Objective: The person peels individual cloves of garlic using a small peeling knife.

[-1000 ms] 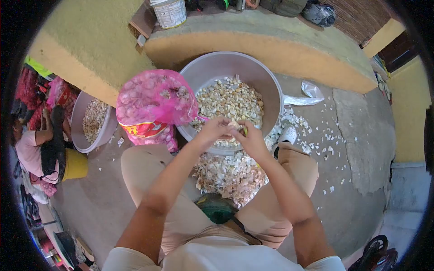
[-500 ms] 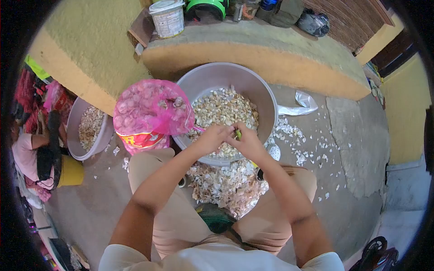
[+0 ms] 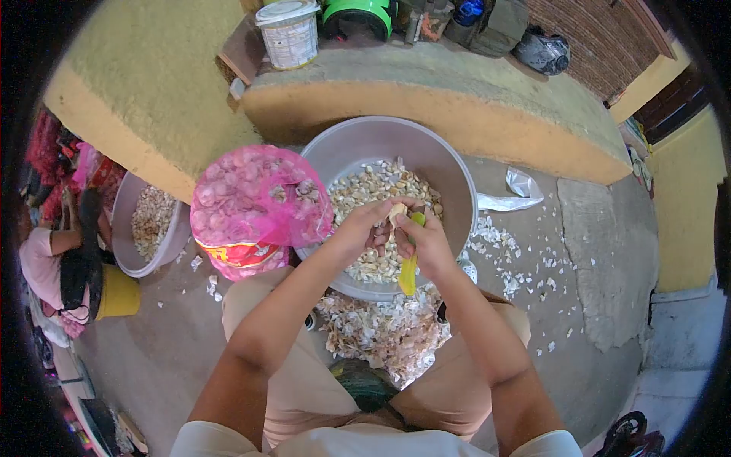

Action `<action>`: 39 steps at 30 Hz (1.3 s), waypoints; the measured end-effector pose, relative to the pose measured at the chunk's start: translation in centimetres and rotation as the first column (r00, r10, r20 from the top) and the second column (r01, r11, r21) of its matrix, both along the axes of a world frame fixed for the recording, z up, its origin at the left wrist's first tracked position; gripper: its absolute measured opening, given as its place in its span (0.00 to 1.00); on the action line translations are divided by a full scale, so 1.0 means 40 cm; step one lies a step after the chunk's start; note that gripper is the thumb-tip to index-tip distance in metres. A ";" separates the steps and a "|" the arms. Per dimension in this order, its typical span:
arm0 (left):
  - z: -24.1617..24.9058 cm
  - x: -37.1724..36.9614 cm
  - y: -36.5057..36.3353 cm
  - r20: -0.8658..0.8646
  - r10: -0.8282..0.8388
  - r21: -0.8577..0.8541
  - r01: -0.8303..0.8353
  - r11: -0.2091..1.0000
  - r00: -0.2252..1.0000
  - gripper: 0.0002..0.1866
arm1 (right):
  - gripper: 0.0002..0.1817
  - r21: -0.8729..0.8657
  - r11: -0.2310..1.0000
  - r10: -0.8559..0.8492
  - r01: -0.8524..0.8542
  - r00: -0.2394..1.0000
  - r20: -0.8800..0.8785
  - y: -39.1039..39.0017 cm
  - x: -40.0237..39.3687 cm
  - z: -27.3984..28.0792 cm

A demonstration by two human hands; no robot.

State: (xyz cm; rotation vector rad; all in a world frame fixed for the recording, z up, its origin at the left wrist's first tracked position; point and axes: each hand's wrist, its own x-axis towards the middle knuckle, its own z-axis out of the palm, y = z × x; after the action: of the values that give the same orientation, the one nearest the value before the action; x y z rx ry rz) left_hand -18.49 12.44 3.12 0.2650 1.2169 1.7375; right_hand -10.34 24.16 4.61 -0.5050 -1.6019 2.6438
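Observation:
Over the near side of a large grey tub [image 3: 466, 190], my two hands work close together. My left hand [image 3: 367, 230] has its fingers closed on a pale garlic clove [image 3: 397, 214]. In my right hand [image 3: 429, 245] is a small knife with a yellow-green handle [image 3: 408, 276]; its blade is hard to make out. The fingertips of both hands meet around the clove. Below them, many garlic cloves [image 3: 381, 183] cover the tub's bottom. A pink mesh bag of garlic bulbs [image 3: 251, 190] leans against the tub's left side.
Garlic skins [image 3: 381, 327] lie heaped between my legs, with more scraps scattered on the floor at right. A perforated white item [image 3: 468, 270] is beside the tub. At left, a person [image 3: 49, 255] sits by another tub [image 3: 183, 228]. A concrete ledge [image 3: 442, 99] runs behind.
My hands have turned and parted slightly, bringing the clove and the yellow-green handle into plain view. The whole scene sits slightly lower in the picture.

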 end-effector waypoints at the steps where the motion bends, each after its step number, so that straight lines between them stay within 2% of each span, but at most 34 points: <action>1: -0.012 -0.005 -0.001 0.047 0.018 0.007 -0.018 1.000 0.999 0.16 | 0.14 0.016 1.000 0.016 -0.016 1.000 -0.004 0.003 -0.002 0.001; 2: -0.019 -0.009 -0.003 0.094 0.034 0.013 -0.035 0.999 0.995 0.14 | 0.15 0.023 0.999 0.022 -0.022 1.000 0.018 0.005 -0.002 0.002; 4: -0.020 -0.019 0.002 0.047 0.115 -0.056 -0.113 0.992 0.992 0.13 | 0.17 0.039 0.999 0.034 -0.036 0.998 0.061 0.010 -0.004 0.002; 7: -0.027 -0.033 -0.002 0.026 0.197 -0.118 -0.192 0.974 0.980 0.13 | 0.16 0.298 0.947 0.067 -0.118 0.982 0.176 0.011 -0.001 0.026; 8: -0.030 -0.034 -0.003 0.029 0.217 -0.135 -0.211 0.968 0.976 0.13 | 0.16 0.452 0.890 0.025 -0.063 0.996 0.090 0.014 -0.002 0.006; 10: -0.018 -0.028 0.000 -0.175 0.039 -0.252 -0.083 0.964 0.984 0.15 | 0.16 0.704 0.706 -0.015 0.079 0.995 -0.097 0.018 -0.008 -0.050; 13: -0.036 -0.012 0.002 -0.455 -0.211 -0.383 0.024 0.923 0.865 0.19 | 0.16 0.786 0.609 0.041 0.103 0.986 -0.161 0.024 -0.010 -0.056; 14: -0.052 -0.006 0.002 -0.535 -0.285 -0.419 0.043 0.907 0.796 0.21 | 0.16 0.803 0.595 0.078 0.022 0.993 -0.085 0.026 -0.007 -0.049; 15: -0.050 -0.006 -0.002 -0.514 -0.280 -0.395 0.066 0.916 0.811 0.23 | 0.16 0.814 0.578 0.114 -0.060 0.993 -0.008 0.023 -0.002 -0.023; 16: -0.048 -0.004 -0.003 -0.522 -0.256 -0.369 0.055 0.928 0.814 0.22 | 0.16 0.817 0.559 0.149 -0.143 0.986 0.071 0.021 0.002 -0.010; 19: -0.033 -0.005 -0.004 -0.519 -0.184 -0.288 0.033 0.957 0.834 0.22 | 0.17 0.740 0.671 0.091 -0.050 0.996 -0.016 0.018 -0.010 -0.031; 21: -0.037 -0.007 -0.005 -0.482 -0.141 -0.230 0.030 0.973 0.865 0.22 | 0.17 0.748 0.660 0.100 -0.067 0.995 0.000 0.019 -0.011 -0.022; 24: -0.063 -0.012 -0.002 -0.543 -0.085 -0.164 -0.006 0.986 0.836 0.22 | 0.18 0.732 0.668 0.163 -0.134 0.986 0.032 0.022 -0.011 -0.012; 25: -0.064 -0.014 -0.003 -0.560 -0.094 -0.189 -0.016 0.982 0.823 0.22 | 0.19 0.721 0.673 0.191 -0.162 0.981 0.042 0.022 -0.011 -0.011; 27: -0.061 -0.022 -0.007 -0.595 -0.112 -0.239 -0.042 0.970 0.796 0.22 | 0.18 0.669 0.732 0.125 -0.131 0.990 0.058 0.011 -0.012 -0.025; 30: -0.069 -0.015 -0.002 -0.512 -0.015 -0.207 -0.107 0.972 0.859 0.22 | 0.18 0.535 0.837 0.069 -0.117 0.992 0.110 -0.003 -0.012 -0.020; 31: -0.067 -0.010 0.002 -0.531 0.036 -0.191 -0.160 0.969 0.847 0.22 | 0.17 0.480 0.870 0.058 -0.114 0.990 0.131 -0.005 -0.011 -0.016; 34: -0.059 0.001 0.009 -0.562 0.148 -0.148 -0.275 0.950 0.814 0.21 | 0.16 0.471 0.882 0.006 -0.004 1.000 -0.004 -0.013 -0.012 -0.040; 37: -0.060 0.009 0.008 -0.540 0.180 -0.152 -0.305 0.940 0.823 0.22 | 0.17 0.358 0.933 0.015 -0.048 0.995 0.095 -0.017 -0.007 -0.025; 39: -0.058 0.014 0.007 -0.510 0.194 -0.181 -0.325 0.928 0.838 0.22 | 0.17 0.337 0.942 -0.018 -0.007 0.997 0.069 -0.021 -0.006 -0.039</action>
State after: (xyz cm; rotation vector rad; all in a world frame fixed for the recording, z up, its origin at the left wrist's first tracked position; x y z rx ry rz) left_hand -17.94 12.71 0.80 0.4090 1.9130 1.7699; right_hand -10.59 23.33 3.05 -0.5892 -2.0132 2.2947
